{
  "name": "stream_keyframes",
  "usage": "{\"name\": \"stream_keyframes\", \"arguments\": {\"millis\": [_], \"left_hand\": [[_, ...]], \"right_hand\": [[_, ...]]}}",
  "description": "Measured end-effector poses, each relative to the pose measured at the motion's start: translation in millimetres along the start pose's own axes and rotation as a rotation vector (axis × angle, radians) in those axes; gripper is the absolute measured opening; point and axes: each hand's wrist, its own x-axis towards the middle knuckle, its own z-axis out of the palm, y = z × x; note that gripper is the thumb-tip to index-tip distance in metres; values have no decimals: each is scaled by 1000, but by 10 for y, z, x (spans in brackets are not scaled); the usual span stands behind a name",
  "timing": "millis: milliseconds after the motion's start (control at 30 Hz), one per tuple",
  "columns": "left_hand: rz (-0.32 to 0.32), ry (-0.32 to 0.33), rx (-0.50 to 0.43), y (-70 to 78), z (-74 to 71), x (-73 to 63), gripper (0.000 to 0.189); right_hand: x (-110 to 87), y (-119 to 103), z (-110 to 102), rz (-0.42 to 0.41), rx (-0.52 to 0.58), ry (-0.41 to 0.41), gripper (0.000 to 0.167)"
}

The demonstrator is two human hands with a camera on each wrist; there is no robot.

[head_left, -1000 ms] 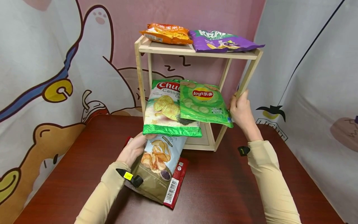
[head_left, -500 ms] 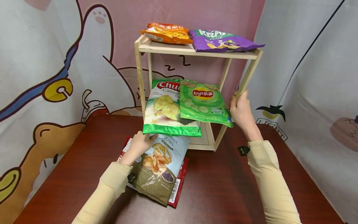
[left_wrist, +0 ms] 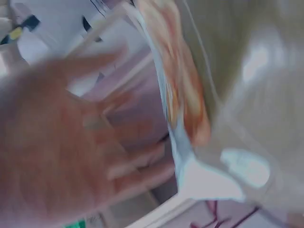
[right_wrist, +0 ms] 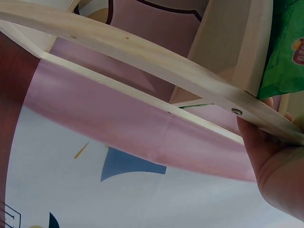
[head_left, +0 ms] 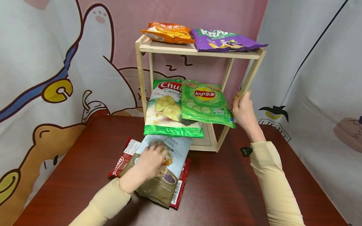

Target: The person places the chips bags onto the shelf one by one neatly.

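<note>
My left hand (head_left: 149, 161) is over the blue-and-brown cassava chips bag (head_left: 175, 169), its fingers spread and blurred. In the left wrist view its fingers are extended beside that bag (left_wrist: 256, 104) with nothing between them; contact is unclear. The chips bag leans against the lower front of a wooden shelf (head_left: 158, 49), on top of a red bag (head_left: 121, 163) that is mostly hidden. My right hand (head_left: 244, 110) grips the shelf's right front post, also seen as a wooden bar (right_wrist: 142, 57) in the right wrist view.
On the middle shelf lie a green-and-white Cassava bag (head_left: 167, 108) and an overlapping green Lay's bag (head_left: 206, 102), both jutting forward. An orange bag (head_left: 169, 33) and a purple bag (head_left: 226, 42) lie on top. Printed cloth (head_left: 107, 78) surrounds the dark red table (head_left: 226, 188).
My left hand has moved from below the green-and-white bag's lower edge down and over the cassava chips bag, which now lies flatter. The right hand stays on the post.
</note>
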Motion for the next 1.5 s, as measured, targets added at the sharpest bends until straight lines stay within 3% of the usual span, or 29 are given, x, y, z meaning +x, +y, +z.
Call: {"name": "stream_keyframes", "arguments": {"millis": [67, 133, 200, 300, 567, 667, 867, 1000, 1167, 1333, 1500], "left_hand": [[89, -205, -95, 32, -25, -72, 69], [138, -362, -110, 66, -34, -129, 85], [159, -452, -55, 101, -20, -169, 99], [166, -485, 7, 139, 40, -188, 109], [261, -409, 87, 170, 144, -168, 107], [318, -343, 137, 187, 158, -190, 100], [442, -157, 130, 172, 188, -208, 62], [484, -156, 28, 136, 139, -185, 36], [497, -169, -99, 136, 36, -108, 21], [487, -34, -68, 194, 1, -28, 17], [425, 67, -17, 252, 138, 53, 22]], "right_hand": [[1, -2, 4, 2, 5, -2, 24], [4, -5, 5, 5, 11, -4, 24], [6, -4, 7, 8, 13, -6, 23], [8, -3, 9, 10, 14, -11, 24], [6, -2, 7, 11, 14, -15, 23], [4, -5, 6, 9, 8, -15, 24], [-3, -5, 5, 5, -5, -5, 24], [-13, -10, 3, -5, -2, 1, 23], [-19, -5, 7, -5, -9, 3, 23], [-15, -3, 10, -2, -12, 19, 23], [-13, 1, 7, -9, -10, 14, 23]]}}
